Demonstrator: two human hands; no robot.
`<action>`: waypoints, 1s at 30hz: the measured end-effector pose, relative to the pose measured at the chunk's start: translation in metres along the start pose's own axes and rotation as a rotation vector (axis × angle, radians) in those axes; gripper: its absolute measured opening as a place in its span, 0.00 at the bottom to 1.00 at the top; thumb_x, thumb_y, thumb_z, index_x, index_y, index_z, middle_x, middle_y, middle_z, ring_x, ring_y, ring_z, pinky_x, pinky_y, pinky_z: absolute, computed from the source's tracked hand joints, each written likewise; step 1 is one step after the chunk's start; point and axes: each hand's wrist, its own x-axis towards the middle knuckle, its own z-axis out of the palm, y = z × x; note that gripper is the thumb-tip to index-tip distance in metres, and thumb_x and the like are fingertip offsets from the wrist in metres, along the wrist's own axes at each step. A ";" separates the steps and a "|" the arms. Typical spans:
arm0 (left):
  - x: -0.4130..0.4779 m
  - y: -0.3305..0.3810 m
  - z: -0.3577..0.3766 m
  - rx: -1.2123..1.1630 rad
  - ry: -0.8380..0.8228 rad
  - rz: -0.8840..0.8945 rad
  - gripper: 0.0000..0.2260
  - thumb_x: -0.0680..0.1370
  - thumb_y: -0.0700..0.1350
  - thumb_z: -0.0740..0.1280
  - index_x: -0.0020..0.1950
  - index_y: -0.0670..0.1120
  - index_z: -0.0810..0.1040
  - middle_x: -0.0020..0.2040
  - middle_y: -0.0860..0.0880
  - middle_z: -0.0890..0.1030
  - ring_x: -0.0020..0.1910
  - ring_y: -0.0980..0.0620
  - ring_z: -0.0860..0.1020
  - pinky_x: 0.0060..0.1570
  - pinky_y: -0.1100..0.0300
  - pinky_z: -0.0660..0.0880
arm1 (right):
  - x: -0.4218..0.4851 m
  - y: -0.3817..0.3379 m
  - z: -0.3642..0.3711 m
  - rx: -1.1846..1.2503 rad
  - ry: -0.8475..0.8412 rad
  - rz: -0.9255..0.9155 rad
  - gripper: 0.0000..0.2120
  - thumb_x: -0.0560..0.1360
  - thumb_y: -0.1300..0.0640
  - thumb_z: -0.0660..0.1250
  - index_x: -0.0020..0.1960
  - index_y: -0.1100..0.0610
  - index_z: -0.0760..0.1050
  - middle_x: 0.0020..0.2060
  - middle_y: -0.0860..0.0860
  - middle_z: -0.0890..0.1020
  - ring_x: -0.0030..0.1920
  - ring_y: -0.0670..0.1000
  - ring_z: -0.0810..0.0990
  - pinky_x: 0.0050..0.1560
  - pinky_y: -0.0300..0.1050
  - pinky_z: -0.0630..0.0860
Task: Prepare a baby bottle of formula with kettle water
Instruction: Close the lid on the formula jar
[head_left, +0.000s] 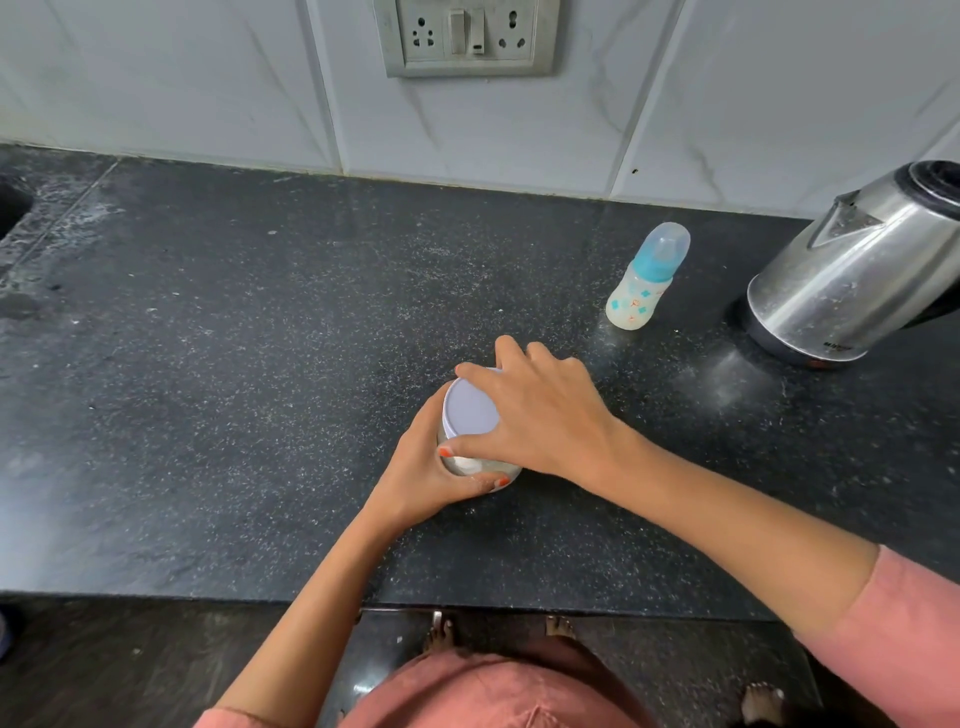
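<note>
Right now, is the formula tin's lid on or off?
On: the pale lid still caps the tin, gripped by the right hand.

One tabletop (260, 364) of dark speckled stone. On it stand three things: one jar (480, 462) with one pale lid (470, 408), one baby bottle (647, 278) with one clear cap (667, 241) over one blue collar, and one steel kettle (852, 275) on one base. Two hands: the left hand (421, 470) and the right hand (540, 410), both on the jar. Two pink sleeves. On the tiled wall, one switch plate (467, 36) carrying two sockets and two switches. Below the tabletop edge, two bare feet on the floor
</note>
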 end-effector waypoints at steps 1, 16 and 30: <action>0.000 0.001 0.000 -0.002 -0.002 0.006 0.35 0.56 0.53 0.75 0.60 0.60 0.64 0.58 0.61 0.72 0.57 0.70 0.71 0.50 0.76 0.68 | 0.000 0.000 0.000 0.005 -0.009 0.016 0.39 0.66 0.29 0.60 0.71 0.48 0.60 0.60 0.54 0.68 0.56 0.57 0.71 0.44 0.48 0.64; -0.001 -0.002 0.000 -0.014 -0.004 -0.010 0.37 0.56 0.53 0.75 0.62 0.61 0.64 0.60 0.60 0.72 0.58 0.68 0.71 0.52 0.74 0.68 | 0.002 0.007 -0.004 0.119 -0.077 0.014 0.36 0.65 0.35 0.67 0.68 0.48 0.62 0.60 0.52 0.68 0.59 0.57 0.72 0.49 0.49 0.67; 0.000 -0.002 0.001 -0.014 -0.001 -0.006 0.36 0.57 0.52 0.76 0.61 0.61 0.65 0.59 0.59 0.74 0.58 0.65 0.72 0.52 0.72 0.69 | 0.002 0.005 -0.012 0.045 -0.108 -0.094 0.32 0.70 0.40 0.66 0.70 0.48 0.62 0.62 0.52 0.70 0.60 0.57 0.71 0.51 0.50 0.69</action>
